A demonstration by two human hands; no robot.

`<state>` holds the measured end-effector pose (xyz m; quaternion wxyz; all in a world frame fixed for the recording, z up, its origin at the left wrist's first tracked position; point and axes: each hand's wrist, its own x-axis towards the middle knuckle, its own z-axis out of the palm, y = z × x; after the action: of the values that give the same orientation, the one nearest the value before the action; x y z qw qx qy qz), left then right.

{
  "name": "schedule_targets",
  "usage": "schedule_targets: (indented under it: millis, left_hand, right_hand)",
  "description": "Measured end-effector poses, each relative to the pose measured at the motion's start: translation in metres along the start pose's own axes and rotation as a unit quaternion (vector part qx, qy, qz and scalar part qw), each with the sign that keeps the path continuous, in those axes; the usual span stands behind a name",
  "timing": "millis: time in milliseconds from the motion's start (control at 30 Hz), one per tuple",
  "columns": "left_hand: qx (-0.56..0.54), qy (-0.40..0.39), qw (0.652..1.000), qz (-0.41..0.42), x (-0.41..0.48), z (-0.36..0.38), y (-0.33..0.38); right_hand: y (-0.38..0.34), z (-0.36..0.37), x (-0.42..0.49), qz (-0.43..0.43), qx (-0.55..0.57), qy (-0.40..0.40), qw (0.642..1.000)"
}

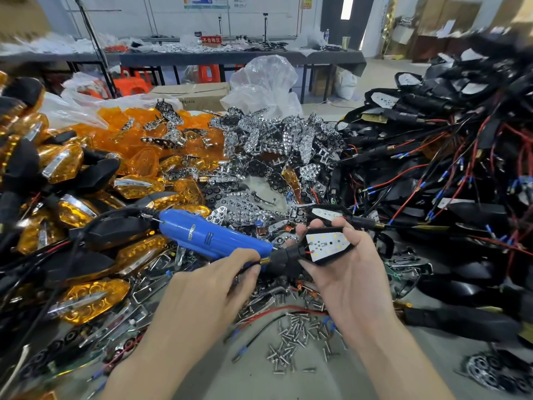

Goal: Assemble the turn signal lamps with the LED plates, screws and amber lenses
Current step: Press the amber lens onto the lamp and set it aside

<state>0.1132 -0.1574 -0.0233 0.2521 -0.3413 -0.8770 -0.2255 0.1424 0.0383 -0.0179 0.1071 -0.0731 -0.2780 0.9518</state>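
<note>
Screwdriver (213, 238), tip behind lamp (326, 246)

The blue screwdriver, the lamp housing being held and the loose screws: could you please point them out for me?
blue screwdriver (213, 235): head view, middle of its blue body.
lamp housing (289, 254): head view, its black neck.
loose screws (300, 327): head view, middle of the pile.

Red sign (211, 39) on the far table (230, 57) ahead of me: white characters "不合格区". Label on my blue screwdriver (213, 236): too blurred to read. Wall posters (199, 1): illegible.
</note>
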Motion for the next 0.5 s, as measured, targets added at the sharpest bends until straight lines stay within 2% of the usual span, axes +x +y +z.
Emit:
schedule_targets:
  millis: [233,400,500]
  left_hand:
    - [0.009,0.016,1.000,0.003,-0.0008,-0.0004,-0.0023]
    - [0.002,0.011,0.999,-0.051,-0.0033,-0.0025,-0.0035]
    - [-0.003,0.012,0.999,-0.050,-0.0037,-0.0030,-0.0030]
  right_hand:
    - [-0.0025,0.0009,0.0014,-0.012,-0.005,0.013,1.000]
    - [-0.0084,0.0014,0.0016,-0.025,0.004,0.016,1.000]
    - [-0.0096,0.0014,0.0000,-0.017,0.011,0.015,1.000]
